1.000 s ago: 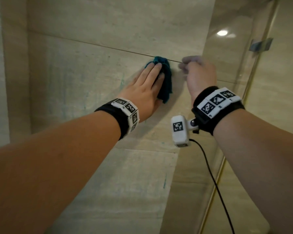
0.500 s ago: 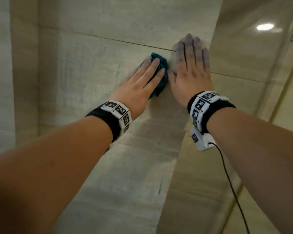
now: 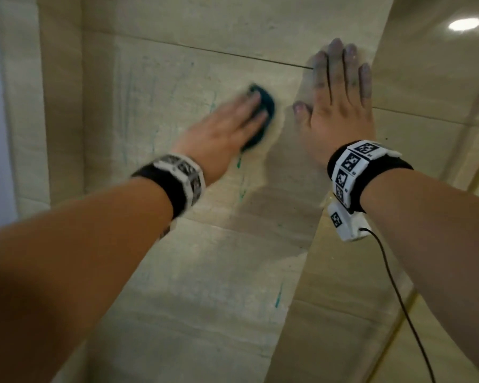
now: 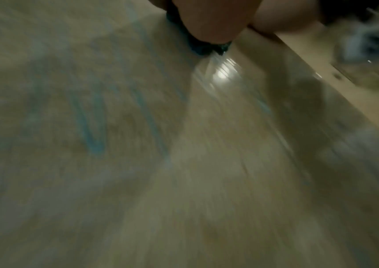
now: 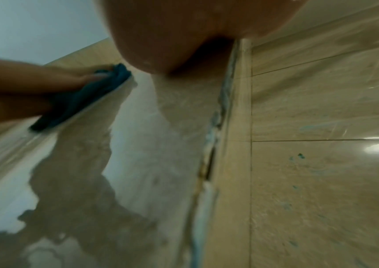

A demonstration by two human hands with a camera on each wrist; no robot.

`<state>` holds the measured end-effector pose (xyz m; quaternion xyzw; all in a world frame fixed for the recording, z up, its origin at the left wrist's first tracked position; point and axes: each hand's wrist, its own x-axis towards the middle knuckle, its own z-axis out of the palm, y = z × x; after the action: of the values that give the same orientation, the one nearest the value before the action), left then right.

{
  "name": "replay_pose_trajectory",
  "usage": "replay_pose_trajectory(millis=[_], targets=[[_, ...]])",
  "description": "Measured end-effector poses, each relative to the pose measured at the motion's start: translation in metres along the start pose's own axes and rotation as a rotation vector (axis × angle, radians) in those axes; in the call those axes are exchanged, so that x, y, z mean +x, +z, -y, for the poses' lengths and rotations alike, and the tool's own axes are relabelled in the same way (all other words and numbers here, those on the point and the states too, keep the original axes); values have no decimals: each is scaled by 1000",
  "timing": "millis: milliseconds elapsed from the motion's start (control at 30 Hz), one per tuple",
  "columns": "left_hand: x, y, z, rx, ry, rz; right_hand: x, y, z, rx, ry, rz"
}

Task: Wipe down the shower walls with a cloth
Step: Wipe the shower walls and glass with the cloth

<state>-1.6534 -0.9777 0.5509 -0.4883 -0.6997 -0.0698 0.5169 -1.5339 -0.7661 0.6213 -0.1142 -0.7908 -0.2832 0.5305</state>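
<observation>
A dark teal cloth [image 3: 263, 111] is bunched flat against the beige tiled shower wall [image 3: 177, 78]. My left hand [image 3: 233, 123] presses it to the wall with straight fingers, blurred by motion. In the right wrist view the cloth [image 5: 87, 98] shows under those fingers. In the left wrist view only a dark edge of cloth [image 4: 204, 47] peeks from under the palm. My right hand [image 3: 340, 92] lies flat on the wall beside the cloth, fingers spread and pointing up, holding nothing.
Teal streaks [image 3: 239, 161] mark the wall below the cloth. A glossy wall or glass panel [image 3: 432, 92] meets the tiled wall in a corner at the right, reflecting a ceiling light. A black cable [image 3: 398, 294] hangs from the right wrist camera.
My left hand has slid the cloth down and left, away from the tile joint. My right hand opened from a loose curl and now lies flat on the wall.
</observation>
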Motion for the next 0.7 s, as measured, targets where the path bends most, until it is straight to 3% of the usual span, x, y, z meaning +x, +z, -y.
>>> replay_pose_trajectory(millis=[100, 267, 433, 533, 700], targets=[[16, -11, 23, -22, -114, 14, 0, 1, 3, -16, 27, -20], [-21, 29, -4, -52, 180, -40, -2, 1, 7, -33, 45, -48], [-74, 61, -53, -76, 369, 83, -6, 3, 10, -59, 66, -69], [-73, 58, -50, -69, 450, 76, -7, 3, 11, -74, 69, -72], [-34, 30, -20, -54, 255, 14, -9, 2, 12, -82, 87, -83]])
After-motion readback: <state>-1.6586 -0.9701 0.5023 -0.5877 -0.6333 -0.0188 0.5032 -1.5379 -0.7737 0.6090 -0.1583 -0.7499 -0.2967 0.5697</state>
